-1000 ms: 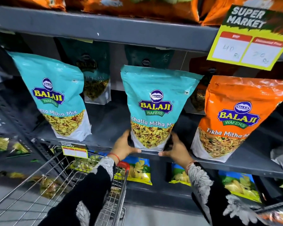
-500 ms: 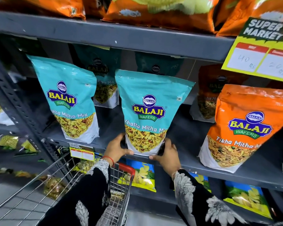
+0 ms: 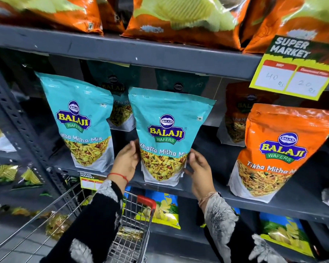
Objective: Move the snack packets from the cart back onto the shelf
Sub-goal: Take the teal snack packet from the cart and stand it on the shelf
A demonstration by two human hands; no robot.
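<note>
You had the teal Khatta Mitha Mix packet (image 3: 168, 133) standing upright at the front lip of the grey shelf (image 3: 235, 198), near the centre of view. Your left hand (image 3: 126, 162) cupped its lower edge at 9 o'clock and your right hand (image 3: 197, 168) cupped the opposite edge at 3 o'clock. The hands were apart, one on each side of the pouch, fingers lightly curled against it rather than squeezing; whether the grip carried any weight or only steadied it, I could not tell.

A matching teal packet (image 3: 80, 120) stood at 9 o'clock of yours, and an orange Tikha Mitha packet (image 3: 279, 152) leaned at 3 o'clock, with gaps on both sides.

To finish this placement well, I judged you needed the base flat on the shelf before letting go, since a gusseted pouch tips forward if its bottom is creased. Pressing the lower corners down and back would have seated it. Keeping the label square to the front and in line with its teal neighbour would have kept the row tidy. Releasing one hand first would have shown whether it stood alone.

The wire cart (image 3: 133, 236) sat at 6 o'clock, below your wrists; what remained inside was hard to make out.
</note>
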